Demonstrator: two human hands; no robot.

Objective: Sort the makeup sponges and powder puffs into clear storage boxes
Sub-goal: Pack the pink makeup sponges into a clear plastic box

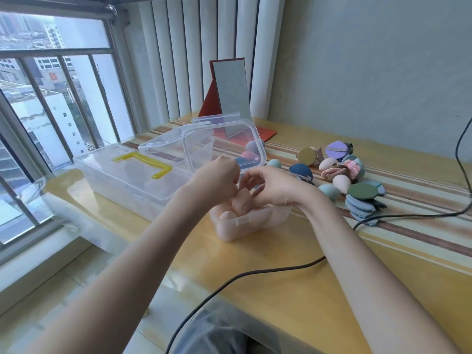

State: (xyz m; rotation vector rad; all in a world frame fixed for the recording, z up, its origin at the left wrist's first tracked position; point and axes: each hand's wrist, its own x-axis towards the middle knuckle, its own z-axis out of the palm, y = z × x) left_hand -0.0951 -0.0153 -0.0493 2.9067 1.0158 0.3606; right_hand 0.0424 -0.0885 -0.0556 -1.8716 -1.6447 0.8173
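Two hands meet at the centre of the frame over a small clear box (249, 221) that sits on the yellow surface (293, 290). Its lid (224, 144) stands open behind the hands. The left hand (217, 178) has its fingers curled in, knuckles up; whether it holds anything cannot be told. The right hand (270, 186) has its fingers bent down toward a peach sponge (241, 199) at the top of the box, touching it, though the grip itself is hidden. More peach sponges (227, 215) lie inside the box.

Left of centre, a larger clear box with a yellow handle (143, 162) stands shut on the surface. At right of centre a loose pile of sponges and puffs (342, 172) lies on the striped cloth (408, 200): teal, navy, peach, purple, and a green round puff (362, 191) on a stack of blue ones. A red-backed mirror (231, 93) stands at upper centre. A black cable (255, 273) crosses the lower surface.
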